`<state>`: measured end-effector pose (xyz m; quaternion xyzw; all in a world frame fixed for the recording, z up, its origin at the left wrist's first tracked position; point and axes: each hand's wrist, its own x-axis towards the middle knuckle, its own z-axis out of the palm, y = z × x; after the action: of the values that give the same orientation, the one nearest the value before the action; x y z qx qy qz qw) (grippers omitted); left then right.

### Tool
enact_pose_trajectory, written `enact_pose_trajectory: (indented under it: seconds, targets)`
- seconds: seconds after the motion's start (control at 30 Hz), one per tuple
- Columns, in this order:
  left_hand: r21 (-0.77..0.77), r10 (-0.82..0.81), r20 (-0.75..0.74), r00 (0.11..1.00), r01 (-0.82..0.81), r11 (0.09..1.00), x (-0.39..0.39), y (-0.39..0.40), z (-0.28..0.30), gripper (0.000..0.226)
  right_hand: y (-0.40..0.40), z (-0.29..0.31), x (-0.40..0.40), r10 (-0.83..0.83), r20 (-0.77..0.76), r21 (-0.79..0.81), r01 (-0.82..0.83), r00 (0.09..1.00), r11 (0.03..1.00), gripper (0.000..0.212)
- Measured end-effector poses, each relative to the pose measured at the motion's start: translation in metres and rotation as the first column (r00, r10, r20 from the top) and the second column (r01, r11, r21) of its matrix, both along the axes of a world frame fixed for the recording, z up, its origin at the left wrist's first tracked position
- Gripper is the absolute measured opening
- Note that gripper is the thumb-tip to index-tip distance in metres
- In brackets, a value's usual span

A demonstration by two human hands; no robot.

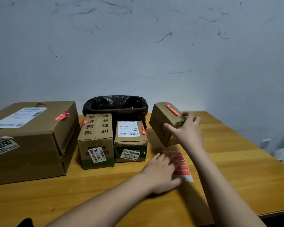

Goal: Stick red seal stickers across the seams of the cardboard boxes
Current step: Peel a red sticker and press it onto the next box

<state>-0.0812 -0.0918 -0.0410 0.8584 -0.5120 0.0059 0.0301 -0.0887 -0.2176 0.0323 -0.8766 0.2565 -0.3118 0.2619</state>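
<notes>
Labels read "3090" on the large box, "82-2-4207" on the tall box, "57-3-5308" on the low box. Right hand grips the tilted small box, held above the desk near its far edge, a red seal on top. Left hand lies with fingers flat on the sticker sheet.

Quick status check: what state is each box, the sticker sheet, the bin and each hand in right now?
Large box: closed, red sticker on top.
Tall box: closed, stickered.
Short box: closed, stickered.
Small box: lifted, tilted, stickered.
Right hand: gripping small box.
Left hand: resting flat on sticker sheet.
Bin: open, black liner.
</notes>
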Motion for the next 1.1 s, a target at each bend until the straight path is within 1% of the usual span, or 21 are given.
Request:
enact_pose_trajectory:
  seconds: [0.07,0.13,0.2,0.33,0.43,0.47,0.57,0.63,0.77,0.8,0.87,0.9,0.97,1.0,1.03,1.1]
  targets:
    - [0.025,-0.014,-0.034,0.999,0.015,1.000,0.001,-0.004,-0.004,0.065,0.000,-0.002,0.001,-0.002,-0.022,-0.004,0.002,1.000,1.000,0.082]
    - [0.050,-0.039,-0.033,0.999,0.041,0.998,0.002,-0.011,-0.008,0.067,-0.001,-0.004,0.003,-0.004,-0.044,-0.004,0.003,0.999,1.000,0.082]
    - [0.059,-0.062,-0.029,0.998,0.063,0.996,0.003,-0.021,-0.014,0.076,-0.001,-0.007,0.005,-0.002,-0.062,-0.003,0.001,0.998,1.000,0.082]
    - [-0.026,-0.095,-0.044,0.995,0.094,0.995,0.000,-0.043,-0.024,0.099,-0.002,-0.013,0.009,0.000,-0.086,-0.007,-0.001,0.996,1.000,0.081]
    - [-0.030,-0.100,-0.034,0.994,0.099,0.995,-0.002,-0.055,-0.024,0.108,-0.004,-0.016,0.010,-0.004,-0.107,-0.004,0.004,0.994,1.000,0.081]
    - [-0.018,-0.086,-0.032,0.996,0.086,0.996,-0.003,-0.058,-0.024,0.108,-0.005,-0.017,0.011,-0.006,-0.114,-0.006,0.006,0.993,1.000,0.082]
    - [0.028,-0.001,-0.037,0.999,0.002,1.000,-0.002,-0.066,-0.026,0.092,-0.005,-0.018,0.014,-0.006,-0.121,-0.008,0.005,0.993,1.000,0.083]
    - [0.047,0.028,-0.043,0.999,-0.026,0.999,-0.001,-0.071,-0.031,0.086,-0.003,-0.019,0.016,0.002,-0.128,-0.013,-0.003,0.992,1.000,0.084]
    - [-0.048,-0.027,-0.054,0.998,0.025,0.999,0.003,-0.065,-0.033,0.101,-0.001,-0.023,0.020,0.008,-0.137,-0.026,-0.012,0.990,1.000,0.086]
    - [-0.070,-0.054,-0.045,0.998,0.051,0.996,0.004,-0.058,-0.031,0.101,0.000,-0.025,0.020,0.008,-0.131,-0.027,-0.011,0.991,1.000,0.086]
    - [-0.101,-0.072,-0.043,0.996,0.067,0.993,0.001,-0.038,-0.014,0.095,0.003,-0.027,0.022,0.005,-0.114,-0.027,-0.008,0.993,1.000,0.087]
    - [-0.096,-0.052,-0.058,0.997,0.046,0.994,-0.001,-0.027,-0.004,0.087,0.005,-0.028,0.024,0.004,-0.107,-0.026,-0.007,0.994,1.000,0.088]
    - [-0.061,-0.007,-0.048,0.999,0.004,0.998,-0.002,-0.007,0.013,0.061,0.011,-0.029,0.027,0.004,-0.090,-0.024,-0.006,0.996,1.000,0.091]
    - [-0.082,-0.006,-0.015,1.000,0.005,0.997,-0.002,0.003,0.019,0.051,0.015,-0.030,0.029,0.002,-0.080,-0.026,-0.005,0.997,1.000,0.092]
    - [-0.121,-0.011,0.023,1.000,0.014,0.993,-0.002,0.012,0.022,0.045,0.018,-0.031,0.031,-0.002,-0.073,-0.030,0.000,0.997,1.000,0.093]
    - [-0.250,-0.017,0.101,0.995,0.042,0.967,0.000,0.027,0.024,0.043,0.024,-0.032,0.033,-0.017,-0.071,-0.043,0.014,0.997,0.999,0.095]
